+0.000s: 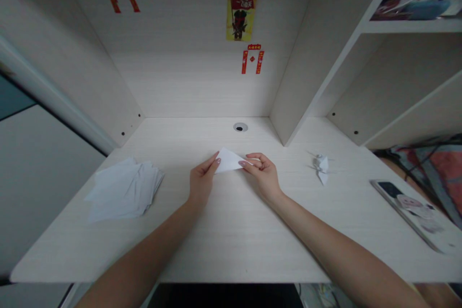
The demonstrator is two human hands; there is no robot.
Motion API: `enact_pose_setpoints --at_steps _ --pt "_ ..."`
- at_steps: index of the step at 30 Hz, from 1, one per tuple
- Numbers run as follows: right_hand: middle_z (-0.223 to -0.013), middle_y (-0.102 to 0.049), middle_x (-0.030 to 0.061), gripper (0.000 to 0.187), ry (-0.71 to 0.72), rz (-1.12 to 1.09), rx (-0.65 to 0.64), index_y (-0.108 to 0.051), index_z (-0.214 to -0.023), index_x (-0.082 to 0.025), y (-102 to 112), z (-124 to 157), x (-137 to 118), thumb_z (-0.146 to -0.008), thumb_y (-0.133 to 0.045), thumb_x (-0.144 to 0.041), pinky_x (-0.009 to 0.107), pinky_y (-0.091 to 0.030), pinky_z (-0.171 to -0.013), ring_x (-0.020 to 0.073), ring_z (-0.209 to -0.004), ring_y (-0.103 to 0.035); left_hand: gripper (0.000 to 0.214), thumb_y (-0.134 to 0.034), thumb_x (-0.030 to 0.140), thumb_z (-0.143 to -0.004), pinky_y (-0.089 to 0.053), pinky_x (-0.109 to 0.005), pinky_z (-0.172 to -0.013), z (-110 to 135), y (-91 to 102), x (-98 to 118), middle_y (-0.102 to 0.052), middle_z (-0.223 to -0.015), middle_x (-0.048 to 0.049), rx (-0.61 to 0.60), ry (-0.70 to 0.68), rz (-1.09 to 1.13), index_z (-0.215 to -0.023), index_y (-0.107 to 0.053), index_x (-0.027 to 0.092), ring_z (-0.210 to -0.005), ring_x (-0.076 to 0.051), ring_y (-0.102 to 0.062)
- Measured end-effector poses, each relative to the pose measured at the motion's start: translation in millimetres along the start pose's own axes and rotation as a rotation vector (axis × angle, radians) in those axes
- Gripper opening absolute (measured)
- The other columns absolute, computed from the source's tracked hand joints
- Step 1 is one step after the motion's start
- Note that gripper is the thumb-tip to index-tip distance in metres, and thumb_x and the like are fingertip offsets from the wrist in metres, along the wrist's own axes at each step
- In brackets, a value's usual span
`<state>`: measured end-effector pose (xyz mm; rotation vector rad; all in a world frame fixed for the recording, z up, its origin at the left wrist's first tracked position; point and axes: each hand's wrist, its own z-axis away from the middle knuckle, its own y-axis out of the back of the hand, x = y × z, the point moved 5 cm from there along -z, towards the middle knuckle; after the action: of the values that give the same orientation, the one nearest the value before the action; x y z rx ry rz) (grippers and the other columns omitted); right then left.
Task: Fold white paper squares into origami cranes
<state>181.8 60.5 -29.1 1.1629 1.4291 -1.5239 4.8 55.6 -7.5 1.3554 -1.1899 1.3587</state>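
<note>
A small folded white paper (228, 160) lies on the pale desk (231, 231) just past the middle. My left hand (202, 180) pinches its left edge with thumb and fingers closed on it. My right hand (263, 173) pinches its right corner, fingers curled over the paper. Both forearms reach in from the near edge.
A loose stack of white paper sheets (124, 190) lies at the left. A folded white paper crane (320, 166) sits at the right. A phone (415, 211) rests near the right edge. A cable hole (240, 127) is at the back; a shelf divider (288, 120) rises right of it.
</note>
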Motion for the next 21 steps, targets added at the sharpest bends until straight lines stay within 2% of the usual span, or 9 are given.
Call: enact_pose_setpoints --at_steps 5,9,14,21 --pt "-0.07 -0.072 0.0004 0.036 -0.016 -0.012 0.012 -0.061 -0.086 -0.022 0.0 -0.1 -0.9 -0.057 -0.078 -0.034 0.03 -0.051 -0.065 0.0171 -0.064 -0.065 0.035 -0.065 0.032 -0.071 -0.04 -0.036 -0.098 2.1 -0.2 3.1 -0.065 -0.112 -0.0026 0.004 -0.024 0.013 -0.104 -0.066 0.019 -0.107 -0.023 -0.058" --pt "-0.07 -0.071 0.0006 0.042 -0.121 -0.045 -0.004 -0.065 -0.09 -0.019 0.2 -1.6 4.1 -0.054 -0.079 -0.033 0.03 -0.052 -0.069 0.0154 -0.063 -0.065 0.035 -0.065 0.031 -0.071 -0.04 -0.037 -0.098 1.9 1.3 4.6 -0.065 -0.111 -0.0021 0.021 -0.033 0.035 -0.104 -0.066 0.019 -0.107 -0.023 -0.058" --pt "-0.067 -0.07 0.0019 0.025 -0.272 -0.114 -0.045 -0.069 -0.07 -0.016 -3.4 -0.7 11.6 -0.054 -0.079 -0.031 0.026 -0.053 -0.069 0.0135 -0.064 -0.065 0.035 -0.067 0.031 -0.069 -0.039 -0.036 -0.098 -0.4 3.0 3.7 -0.065 -0.111 -0.0021 0.039 -0.025 0.067 -0.103 -0.067 0.02 -0.108 -0.023 -0.057" --pt "-0.064 -0.07 0.0023 0.023 -0.296 -0.128 -0.032 -0.07 -0.066 -0.016 -4.0 -0.3 12.4 -0.054 -0.08 -0.032 0.026 -0.054 -0.067 0.0133 -0.06 -0.065 0.037 -0.067 0.034 -0.069 -0.046 -0.035 -0.089 -1.4 3.3 -0.7 -0.066 -0.11 -0.0026 0.034 0.032 0.09 -0.103 -0.067 0.02 -0.105 -0.024 -0.058"
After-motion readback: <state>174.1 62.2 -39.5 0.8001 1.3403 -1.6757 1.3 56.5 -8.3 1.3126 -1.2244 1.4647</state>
